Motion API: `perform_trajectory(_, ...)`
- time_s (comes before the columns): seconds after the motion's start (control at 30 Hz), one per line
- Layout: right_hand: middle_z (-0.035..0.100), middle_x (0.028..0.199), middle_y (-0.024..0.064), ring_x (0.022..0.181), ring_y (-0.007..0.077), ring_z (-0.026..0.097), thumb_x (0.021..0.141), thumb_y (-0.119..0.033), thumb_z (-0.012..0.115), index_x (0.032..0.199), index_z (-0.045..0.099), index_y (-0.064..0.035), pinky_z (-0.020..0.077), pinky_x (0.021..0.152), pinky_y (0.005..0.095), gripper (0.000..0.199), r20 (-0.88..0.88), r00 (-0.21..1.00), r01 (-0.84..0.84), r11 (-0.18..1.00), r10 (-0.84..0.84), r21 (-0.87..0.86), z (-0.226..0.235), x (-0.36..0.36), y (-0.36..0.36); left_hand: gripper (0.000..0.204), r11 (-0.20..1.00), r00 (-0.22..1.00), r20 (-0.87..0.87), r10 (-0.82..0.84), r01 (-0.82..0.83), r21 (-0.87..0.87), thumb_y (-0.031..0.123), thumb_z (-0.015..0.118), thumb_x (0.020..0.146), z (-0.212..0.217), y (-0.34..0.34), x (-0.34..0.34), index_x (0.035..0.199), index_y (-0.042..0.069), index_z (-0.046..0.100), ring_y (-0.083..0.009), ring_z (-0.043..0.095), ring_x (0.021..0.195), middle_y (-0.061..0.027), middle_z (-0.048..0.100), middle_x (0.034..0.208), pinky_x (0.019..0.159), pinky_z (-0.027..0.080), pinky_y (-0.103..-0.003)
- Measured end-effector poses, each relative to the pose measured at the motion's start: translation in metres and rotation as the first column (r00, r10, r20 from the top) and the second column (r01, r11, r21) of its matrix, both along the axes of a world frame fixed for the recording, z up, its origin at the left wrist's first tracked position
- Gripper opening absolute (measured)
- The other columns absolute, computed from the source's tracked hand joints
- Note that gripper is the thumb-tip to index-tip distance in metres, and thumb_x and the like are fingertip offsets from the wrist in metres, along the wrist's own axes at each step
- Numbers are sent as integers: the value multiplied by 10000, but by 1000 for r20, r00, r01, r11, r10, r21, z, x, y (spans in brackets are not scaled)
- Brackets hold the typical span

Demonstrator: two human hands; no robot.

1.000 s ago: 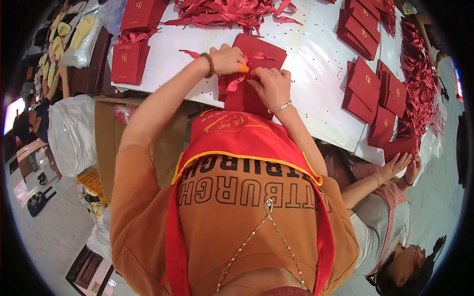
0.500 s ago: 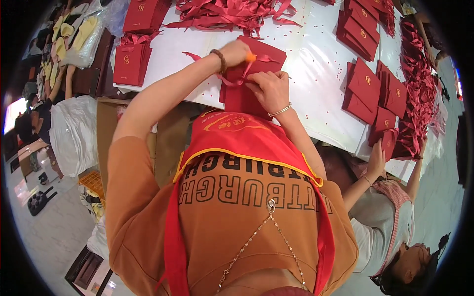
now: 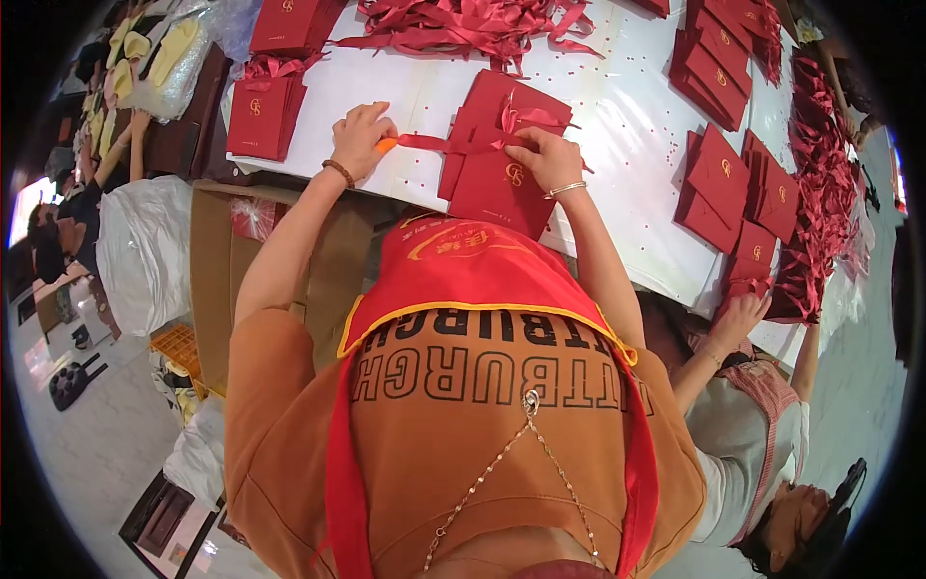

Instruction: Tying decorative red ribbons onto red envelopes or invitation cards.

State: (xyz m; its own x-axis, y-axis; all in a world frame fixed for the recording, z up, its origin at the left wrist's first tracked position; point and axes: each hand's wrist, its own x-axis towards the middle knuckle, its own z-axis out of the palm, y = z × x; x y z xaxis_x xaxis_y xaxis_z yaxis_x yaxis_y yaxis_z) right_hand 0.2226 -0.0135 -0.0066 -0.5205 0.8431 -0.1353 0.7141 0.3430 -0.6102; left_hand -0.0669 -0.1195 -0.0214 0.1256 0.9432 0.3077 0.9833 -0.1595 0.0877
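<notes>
Dark red paper bags [image 3: 482, 201] with a gold emblem lie overlapping at the table edge in front of me. A red satin ribbon [image 3: 424, 142] runs across the top one, with a loop or tail [image 3: 512, 114] standing up near its middle. My left hand [image 3: 359, 147] is off to the left of the bags, fingers pinched on the ribbon's end, which is drawn out straight; something orange shows at a fingertip. Over the right part of the bags, my right hand [image 3: 550, 161] pinches the ribbon near its crossing; the fingertips partly hide the spot.
A heap of loose red ribbons [image 3: 453, 24] lies at the far side of the white table [image 3: 617, 183]. Bag stacks [image 3: 260, 121] stand left, with more [image 3: 719, 179] right. An open cardboard box [image 3: 217, 289] sits below. Beside me on the right, a co-worker's hand [image 3: 741, 318] touches a bag.
My left hand has moved left and down from above the bags, drawing the ribbon out straight. My right hand stays near the crossing. The co-worker's hand has shifted on its bag.
</notes>
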Motion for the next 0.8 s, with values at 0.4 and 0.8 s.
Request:
perform_trajectory(0.4,638,880,92,816,227,611,709,-393,640,1019,614,-126,456,729,315,409,137,990,6,986,17,-167,24,-12,16,323,984,-627,758,179,112,-140,109,495,860,116,-12,14,1155,-19,462,-167,509,754,-70,534,847,681,427,-278)
perform_trajectory(0.8,574,894,27,850,229,527,643,-303,685,899,644,-177,357,710,382,288,38,997,-73,972,66,221,13,-18,-5,171,937,948,305,-87,182,-299,160,498,803,68,68,107,908,79,606,-265,532,854,-93,559,883,733,417,-386)
